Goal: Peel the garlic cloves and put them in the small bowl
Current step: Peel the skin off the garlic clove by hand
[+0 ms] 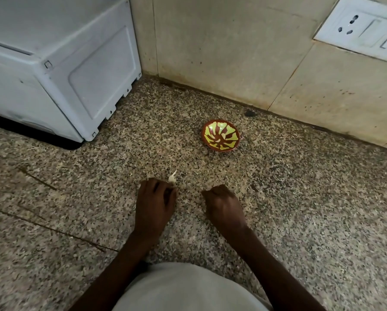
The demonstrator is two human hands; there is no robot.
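A small brown bowl [221,135] with a yellow pattern stands on the speckled granite counter [300,198], near the back wall; nothing shows inside it. One unpeeled garlic clove [172,177] lies on the counter, its thin tail pointing up and to the right. My left hand [154,200] rests on the counter just behind the clove, fingers curled under, the index knuckle right beside it. I see nothing held in that hand. My right hand [223,204] rests to the right as a loose fist, apart from the clove, with nothing visible in it.
A white appliance [53,63] stands on the counter at the back left. Tiled walls meet in a corner behind the bowl, and a white socket plate [363,25] is on the right wall. A dark speck [250,113] lies by the wall base.
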